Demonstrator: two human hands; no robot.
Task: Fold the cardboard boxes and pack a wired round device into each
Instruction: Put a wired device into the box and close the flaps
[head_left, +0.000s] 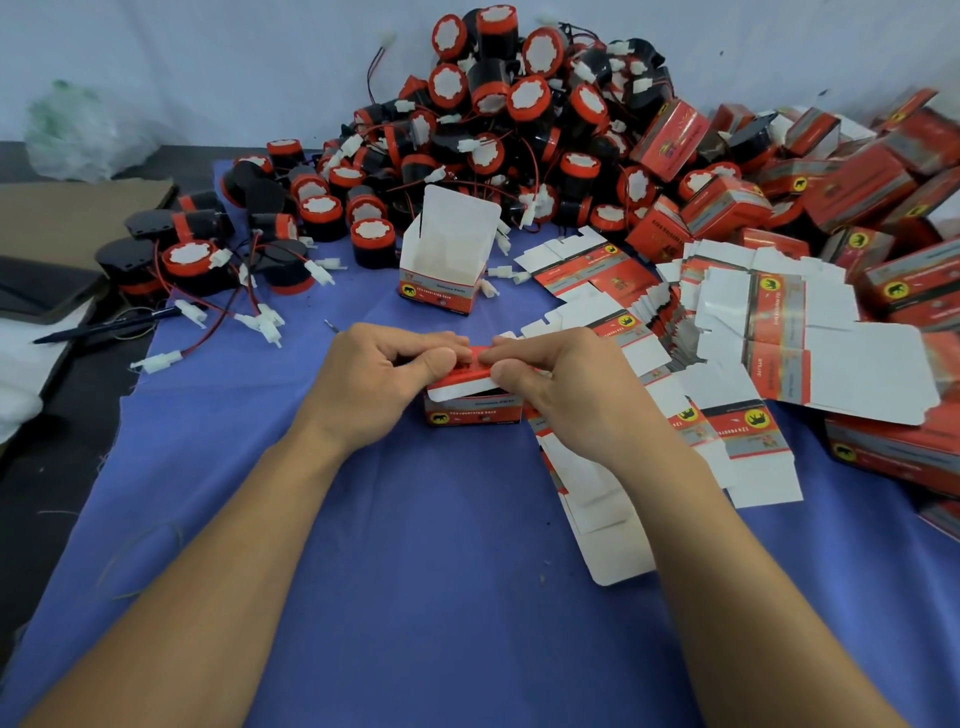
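A small red and grey cardboard box (474, 409) stands on the blue cloth (415, 545) in front of me. My left hand (384, 376) and my right hand (561, 384) both grip its top lid flap, thumbs and fingers curled over it, pressing it down; the flap's white edge still shows. What is inside the box is hidden. Behind it stands a second folded box (447, 260) with its white lid flap upright and open. A big heap of black and red round wired devices (498, 130) lies at the back.
Flat unfolded box blanks (769, 332) are spread at the right. Closed red boxes (857, 197) are stacked at the far right. Loose devices with white connectors (208, 260) lie at the left, beside brown cardboard (67, 213) and a pen (104, 327).
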